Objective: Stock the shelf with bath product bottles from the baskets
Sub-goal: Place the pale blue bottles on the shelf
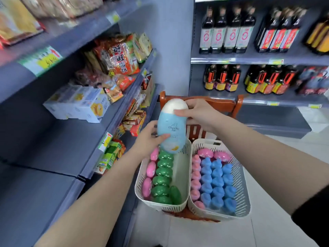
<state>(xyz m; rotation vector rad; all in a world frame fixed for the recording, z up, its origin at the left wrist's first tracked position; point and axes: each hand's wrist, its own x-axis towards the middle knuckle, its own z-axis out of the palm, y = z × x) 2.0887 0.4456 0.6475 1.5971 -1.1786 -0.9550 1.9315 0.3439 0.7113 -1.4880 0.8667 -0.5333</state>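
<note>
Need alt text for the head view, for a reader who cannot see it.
Both hands, left hand and right hand, hold a light blue bottle with a white cap above two white baskets of pink, green and blue bottles. Grey shelves with snack packs stand to the left.

Blue bottle (170, 130) in both hands' grip, left hand (148, 138), right hand (197, 115), above white baskets (185, 175).

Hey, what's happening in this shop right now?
A person is stocking shelves. Both hands hold one blue bottle with a white cap above two white baskets: the left hand grips its lower part, the right hand its upper part. The left basket holds pink and green bottles, the right basket pink and blue ones. The grey shelf to the left has bare space.
</note>
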